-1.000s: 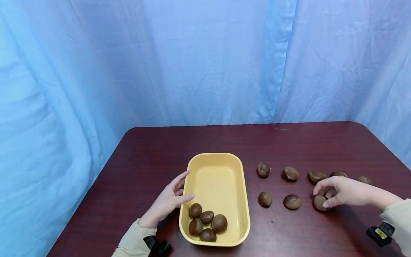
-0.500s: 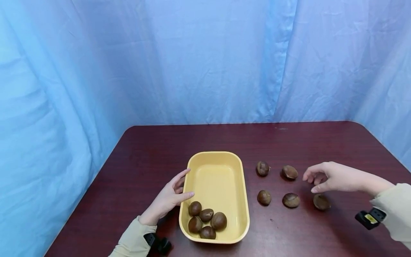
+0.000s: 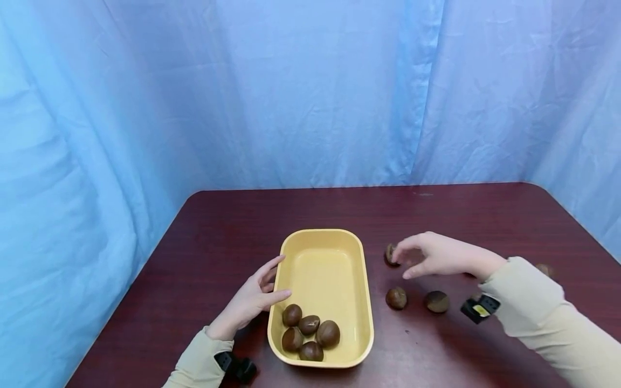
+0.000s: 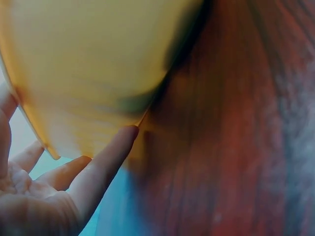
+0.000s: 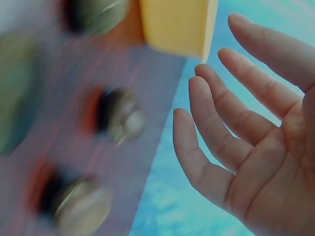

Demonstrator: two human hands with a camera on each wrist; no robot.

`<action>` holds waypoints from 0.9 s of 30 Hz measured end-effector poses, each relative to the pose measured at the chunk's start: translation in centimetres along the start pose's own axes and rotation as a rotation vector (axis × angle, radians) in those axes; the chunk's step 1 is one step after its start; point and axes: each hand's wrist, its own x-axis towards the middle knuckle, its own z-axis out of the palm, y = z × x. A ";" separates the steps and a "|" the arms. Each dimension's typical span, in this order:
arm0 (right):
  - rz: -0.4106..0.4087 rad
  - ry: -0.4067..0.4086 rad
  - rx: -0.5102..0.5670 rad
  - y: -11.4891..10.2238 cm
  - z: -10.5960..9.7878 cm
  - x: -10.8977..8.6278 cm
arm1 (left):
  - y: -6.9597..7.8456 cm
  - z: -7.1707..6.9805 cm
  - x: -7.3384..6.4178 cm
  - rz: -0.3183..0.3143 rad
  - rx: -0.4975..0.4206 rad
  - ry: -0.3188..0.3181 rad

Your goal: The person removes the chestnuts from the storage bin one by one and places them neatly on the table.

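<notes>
Right of the tray (image 3: 325,280), my right hand (image 3: 443,256) hung above the worktop (image 3: 233,215), fingers apart, near the far chestnut (image 3: 389,255) lying there, which, I judged, a low sweep could send rolling.

Gap between tray (image 3: 325,275) and chestnuts (image 3: 397,298); tray wall bars low path left from right hand (image 3: 434,256); tray's far end free.

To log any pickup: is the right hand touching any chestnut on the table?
Apart: in the right wrist view, a gap separates the right hand and every visible chestnut.
</notes>
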 end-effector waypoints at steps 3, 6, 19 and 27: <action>-0.067 0.006 0.007 -1.4 0.4 1.9 | 0.1 -0.2 -0.2 -0.001 0.020 -0.010; -0.134 0.015 0.023 -2.9 0.8 3.7 | 0.1 -0.4 -0.4 -0.010 0.037 -0.025; -0.164 0.100 0.072 -9.1 2.9 8.7 | -0.4 -1.6 -1.3 0.000 -0.026 -0.134; -0.056 0.081 0.102 -11.2 5.4 10.7 | -0.9 -2.1 -1.4 0.054 -0.090 -0.200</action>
